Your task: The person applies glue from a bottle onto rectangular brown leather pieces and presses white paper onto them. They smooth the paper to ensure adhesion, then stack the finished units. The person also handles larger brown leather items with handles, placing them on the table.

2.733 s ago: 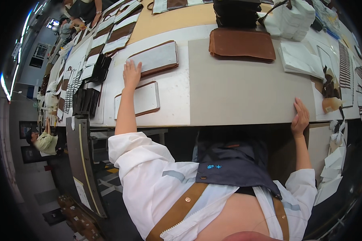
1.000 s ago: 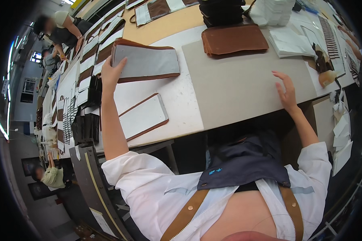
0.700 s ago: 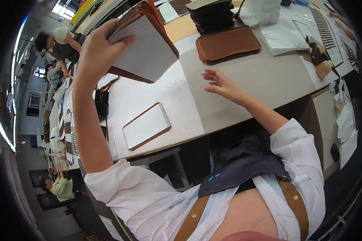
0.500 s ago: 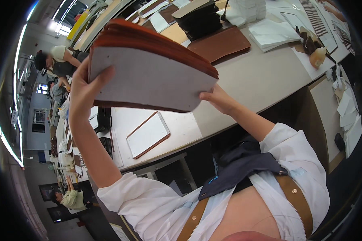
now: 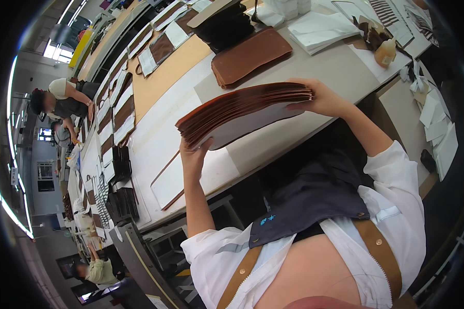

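Note:
Between my two hands is a thick stack of brown leather panels (image 5: 242,109), held up over the table, its layered edges facing up and a whitish face turned toward me. My left hand (image 5: 195,155) grips the near left end, thumb against the whitish face. At the other end my right hand (image 5: 319,99) is closed round the stack, its fingertips partly hidden. The stack bows slightly along its length. Below and left of it, a single white-faced panel with a brown edge (image 5: 169,180) lies on the table, partly covered by my left hand and the stack.
Beyond the held stack, a pile of brown leather panels (image 5: 252,57) lies beside a tall dark stack (image 5: 220,26). White sheets (image 5: 322,32) and a yellowish bottle (image 5: 385,53) are at the far right. Rows of panels (image 5: 119,103) cover the left side, near a co-worker (image 5: 69,98).
The stack has come down and to the right, tipping so that its layered edges show and less of the whitish face does. Both hands still hold it. My view has shifted, showing more table at left.

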### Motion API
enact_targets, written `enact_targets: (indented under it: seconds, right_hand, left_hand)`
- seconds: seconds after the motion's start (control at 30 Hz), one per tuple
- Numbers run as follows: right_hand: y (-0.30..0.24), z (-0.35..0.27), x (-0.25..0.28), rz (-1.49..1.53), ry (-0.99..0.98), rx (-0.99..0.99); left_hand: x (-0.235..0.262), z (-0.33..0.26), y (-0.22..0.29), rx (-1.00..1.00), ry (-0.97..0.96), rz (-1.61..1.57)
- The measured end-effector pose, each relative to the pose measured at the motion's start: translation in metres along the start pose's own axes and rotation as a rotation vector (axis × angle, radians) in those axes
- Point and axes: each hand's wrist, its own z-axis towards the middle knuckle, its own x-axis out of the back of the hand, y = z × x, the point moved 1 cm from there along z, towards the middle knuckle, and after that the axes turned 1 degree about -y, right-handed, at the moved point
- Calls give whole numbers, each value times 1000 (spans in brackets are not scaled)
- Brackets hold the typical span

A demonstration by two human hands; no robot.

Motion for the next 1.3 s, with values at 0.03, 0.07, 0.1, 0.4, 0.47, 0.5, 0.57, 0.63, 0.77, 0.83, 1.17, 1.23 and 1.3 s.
enact_targets:
  seconds: [0.03, 0.07, 0.1, 0.4, 0.47, 0.5, 0.57, 0.63, 0.77, 0.83, 1.17, 1.23, 1.3]
  right_hand:
    - [5, -3, 6, -69, -4, 68]
    - [12, -7, 8, -71, -13, 49]
    - [21, -11, 11, -74, -22, 30]
    - [56, -25, -11, 4, 36, 56]
    - [55, -24, -8, -58, -5, 62]
    - [55, -23, -5, -85, -26, 72]
    - [51, -24, -5, -191, -13, 149]
    - [38, -27, -6, -358, 54, 292]
    - [4, -29, -1, -807, 135, 787]
    - [-6, -33, 2, -923, 140, 887]
    - [-11, -28, -5, -1033, 156, 1020]
    - [-10, -26, -7, -1032, 145, 1022]
    - [-10, -24, -9, -1039, 141, 1031]
  left_hand:
    - [-6, -5, -12, 8, -6, -21]
    - [-18, -8, -16, -17, -6, -48]
    - [-28, -11, -22, -11, -10, -26]
    - [-44, -27, -63, -56, -23, 38]
    - [-47, -27, -60, -28, 11, 80]
    - [-46, -27, -58, -33, 24, 132]
    - [-42, -28, -53, -32, 48, 239]
    - [-41, -23, -44, -427, 54, 283]
    - [-33, -17, -6, -942, 130, 526]
    - [-26, -17, 11, -1055, 156, 638]
    - [-12, -28, 19, -1113, 241, 770]
    - [-6, -30, 15, -1099, 231, 775]
    - [-2, -31, 10, -1094, 235, 781]
